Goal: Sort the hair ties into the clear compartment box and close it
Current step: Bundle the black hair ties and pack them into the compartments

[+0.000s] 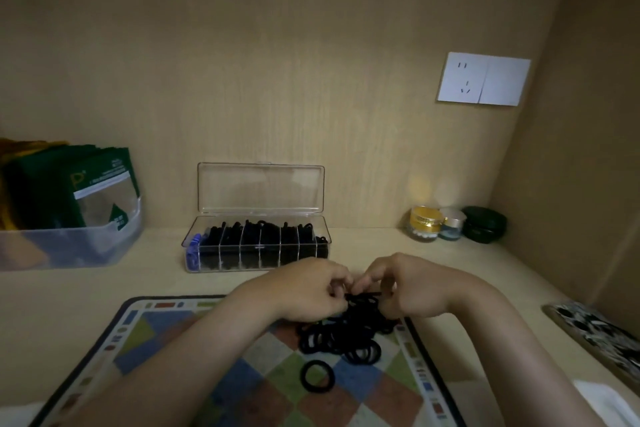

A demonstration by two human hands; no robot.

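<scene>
Wall socket (pixel 483 78), jars (pixel 426 224), checkered mat (pixel 166 340) — packet-filled bin (pixel 69 248)

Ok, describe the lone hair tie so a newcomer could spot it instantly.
Find the checkered mat. Just nearer the camera than its pile of black hair ties lies one black ring. Unlike the rest, it lies alone, apart from the heap.

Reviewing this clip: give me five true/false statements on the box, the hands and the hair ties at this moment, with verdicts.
1. The clear compartment box has its lid open. True.
2. Both hands are empty. False: the left hand and right hand pinch black hair ties between them.
3. A pile of hair ties lies on the patterned mat. True.
4. Every compartment is empty. False: black ties fill most, with blue ties at the left end.
5. A lone hair tie lies apart from the pile. True.
</scene>
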